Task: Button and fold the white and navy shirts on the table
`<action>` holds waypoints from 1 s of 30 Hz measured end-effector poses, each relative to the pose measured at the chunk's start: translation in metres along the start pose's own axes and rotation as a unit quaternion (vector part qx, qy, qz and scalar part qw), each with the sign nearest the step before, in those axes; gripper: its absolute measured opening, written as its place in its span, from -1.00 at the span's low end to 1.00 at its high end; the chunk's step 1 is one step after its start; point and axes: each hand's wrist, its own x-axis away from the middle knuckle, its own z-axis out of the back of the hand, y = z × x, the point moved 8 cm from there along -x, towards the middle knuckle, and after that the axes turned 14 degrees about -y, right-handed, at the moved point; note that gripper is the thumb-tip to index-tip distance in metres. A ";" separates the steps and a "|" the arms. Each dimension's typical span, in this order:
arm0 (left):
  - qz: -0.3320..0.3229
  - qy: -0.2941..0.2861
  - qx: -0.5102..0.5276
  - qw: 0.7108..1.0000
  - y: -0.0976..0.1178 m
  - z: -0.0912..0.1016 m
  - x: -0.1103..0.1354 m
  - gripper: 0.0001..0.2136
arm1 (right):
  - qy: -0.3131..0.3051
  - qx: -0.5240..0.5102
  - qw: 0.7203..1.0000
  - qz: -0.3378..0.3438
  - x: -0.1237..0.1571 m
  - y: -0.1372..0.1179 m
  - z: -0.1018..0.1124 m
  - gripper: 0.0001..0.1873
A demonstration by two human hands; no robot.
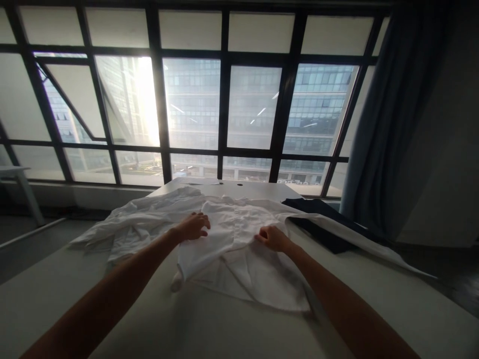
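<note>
A white shirt [243, 224] lies spread and wrinkled across the white table, its lower part turned toward me. One long sleeve [344, 228] stretches out to the right. My left hand [193, 226] rests over the left side of the shirt, fingers slightly curled and apart. At the shirt's right side, my right hand [273, 238] has its fingers closed on the fabric's edge. Part of the cloth under both hands is hidden.
Crumpled white cloth [138, 219] lies to the left. Dark navy fabric [322, 234] lies at right, partly under the sleeve. The white table [142, 319] reaches toward large windows. A blue-grey curtain [385, 124] hangs at right; another white table [18, 172] stands far left.
</note>
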 end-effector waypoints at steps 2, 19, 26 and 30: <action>-0.010 0.005 0.031 0.999 0.028 0.001 0.017 -0.75 | -0.062 -0.007 0.997 0.051 0.011 -0.010 -0.014 -0.67; -0.019 -0.088 0.127 0.988 0.030 -0.039 0.065 -0.46 | -0.129 -0.010 0.988 0.080 0.060 -0.015 -0.004 -0.60; -0.032 -0.102 0.118 0.987 0.040 -0.056 0.060 -0.33 | -0.318 -0.173 0.911 0.199 0.079 -0.089 -0.035 -0.46; -0.022 -0.129 0.123 0.984 0.037 -0.062 0.061 -0.32 | -0.417 -0.287 0.832 0.225 0.090 -0.095 -0.036 -0.29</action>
